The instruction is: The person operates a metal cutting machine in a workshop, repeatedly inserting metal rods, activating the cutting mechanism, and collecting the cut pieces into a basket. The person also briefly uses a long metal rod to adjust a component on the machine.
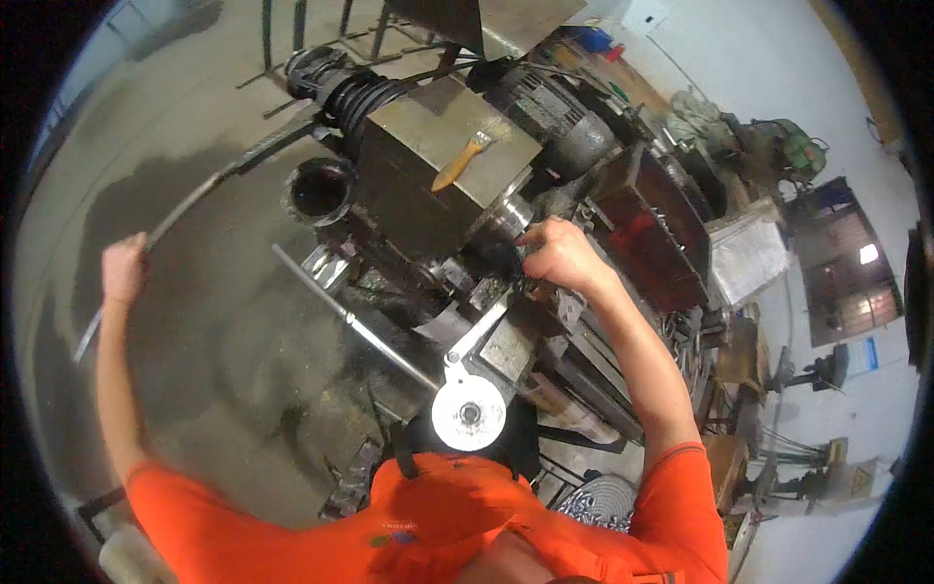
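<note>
My left hand (123, 271) is wrapped round a long metal lever (199, 193), which slants up to the machine at the far left side. Close to the shiny metal spindle (510, 216) of the machine (413, 180), my right hand (564, 255) is closed with its fingers curled. What those fingers hold, if anything, is hidden behind the hand. On the machine's flat top lies a paintbrush (462, 161) with a wooden handle. Nearer my body, a round white disc (449, 420) with a dark centre sits beside a metal arm (479, 331).
A second metal rod (355, 323) slants toward the disc. Behind the spindle stand a ribbed motor (556, 115) and a dark red metal box (654, 229). Low on the right is a round container of small metal pieces (601, 504). Cluttered shelving lines the right wall.
</note>
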Available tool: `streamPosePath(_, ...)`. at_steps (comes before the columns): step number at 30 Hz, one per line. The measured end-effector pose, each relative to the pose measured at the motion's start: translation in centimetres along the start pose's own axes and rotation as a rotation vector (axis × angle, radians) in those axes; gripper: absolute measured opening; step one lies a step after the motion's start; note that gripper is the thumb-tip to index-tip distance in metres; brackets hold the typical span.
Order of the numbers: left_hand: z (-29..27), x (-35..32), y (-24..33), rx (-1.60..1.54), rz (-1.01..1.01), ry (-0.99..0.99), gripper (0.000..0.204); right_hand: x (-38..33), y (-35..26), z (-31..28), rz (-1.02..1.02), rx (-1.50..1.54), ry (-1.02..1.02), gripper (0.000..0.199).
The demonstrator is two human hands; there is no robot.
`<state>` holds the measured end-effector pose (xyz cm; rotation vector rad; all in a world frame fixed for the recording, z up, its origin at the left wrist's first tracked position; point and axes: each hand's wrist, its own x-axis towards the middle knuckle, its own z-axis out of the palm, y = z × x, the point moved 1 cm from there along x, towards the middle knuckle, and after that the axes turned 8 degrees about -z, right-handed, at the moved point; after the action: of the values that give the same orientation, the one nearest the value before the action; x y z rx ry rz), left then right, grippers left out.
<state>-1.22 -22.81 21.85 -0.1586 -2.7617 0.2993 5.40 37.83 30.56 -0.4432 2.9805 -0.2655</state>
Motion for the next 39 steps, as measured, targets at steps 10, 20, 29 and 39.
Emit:
streamPosePath(10,7.5,5.3,-5.5,0.103,-0.106,0.024,0.019,-0.6,1.6,0.9,-0.03,-0.089,0.031,0.033)
streamPosePath(20,-0.2,-4.8,6.9,0.033,-0.632,0.05,0.021,-0.5,0.6,0.5,0.079,0.01,0.135,0.023)
streamPosePath(29,1.4,-4.4,13.3,-1.023,-0.276,0.489,0.033,-16.1,2.6,-2.5,-0.17,0.211,0.736,0.042)
streamPosePath(39,10.6,0.6,30.9,-0.292,0.057,-0.457,0.021,-44.9,7.7,8.1,0.997,0.337,0.703,0.036)
